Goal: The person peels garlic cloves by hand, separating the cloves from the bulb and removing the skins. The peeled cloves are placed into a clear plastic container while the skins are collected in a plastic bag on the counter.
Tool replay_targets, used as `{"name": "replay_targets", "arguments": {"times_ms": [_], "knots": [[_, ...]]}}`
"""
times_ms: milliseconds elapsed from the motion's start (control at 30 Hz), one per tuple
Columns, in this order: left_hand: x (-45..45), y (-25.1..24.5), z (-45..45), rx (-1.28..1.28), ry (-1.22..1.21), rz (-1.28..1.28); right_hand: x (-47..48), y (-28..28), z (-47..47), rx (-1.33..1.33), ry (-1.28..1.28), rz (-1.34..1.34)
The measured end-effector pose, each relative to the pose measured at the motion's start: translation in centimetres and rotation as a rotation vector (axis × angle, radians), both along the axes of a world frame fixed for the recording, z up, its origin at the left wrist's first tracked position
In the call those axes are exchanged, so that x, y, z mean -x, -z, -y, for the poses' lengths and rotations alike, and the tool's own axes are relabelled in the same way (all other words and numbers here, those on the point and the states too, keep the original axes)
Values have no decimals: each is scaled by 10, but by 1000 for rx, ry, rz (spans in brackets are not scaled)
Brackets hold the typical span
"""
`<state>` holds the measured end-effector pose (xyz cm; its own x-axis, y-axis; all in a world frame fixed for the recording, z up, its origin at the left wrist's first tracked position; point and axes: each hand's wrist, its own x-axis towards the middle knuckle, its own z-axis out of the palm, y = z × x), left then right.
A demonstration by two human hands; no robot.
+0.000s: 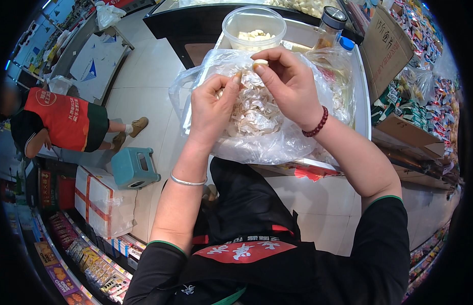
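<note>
Between the thumb and forefinger of my right hand (284,82) is a peeled garlic clove (261,62). My left hand (217,101) is to its left, fingers curled around a small pale piece that looks like garlic, mostly hidden. Both hands are above a clear plastic bag (267,150) spread open and heaped with papery garlic skins (255,114). Beyond the bag stands a round clear plastic tub (254,19) with peeled cloves (256,35) in it.
A glass jar with a dark lid (332,23) and a blue cap (346,43) stand at the back right. Cardboard boxes (389,53) of packets line the right. On the left are a teal stool (133,167), a white foam box (103,202) and a person in a red apron (57,118).
</note>
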<state>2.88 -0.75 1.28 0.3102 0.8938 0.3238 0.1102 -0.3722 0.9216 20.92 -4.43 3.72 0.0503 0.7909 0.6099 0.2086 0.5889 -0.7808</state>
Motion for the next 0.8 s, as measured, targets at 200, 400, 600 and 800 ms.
{"name": "replay_targets", "arguments": {"times_ms": [200,400,600,800], "knots": [[-2,-2,6,73,188,129,-5,1,1,415,-247,-358],[1,-4,6,9,152,36,1,1,3,493,-264,-206],[1,-4,7,21,209,21,-1,-7,6,483,-284,-123],[2,-2,5,105,295,131,-1,-7,7,537,-354,-198]]}}
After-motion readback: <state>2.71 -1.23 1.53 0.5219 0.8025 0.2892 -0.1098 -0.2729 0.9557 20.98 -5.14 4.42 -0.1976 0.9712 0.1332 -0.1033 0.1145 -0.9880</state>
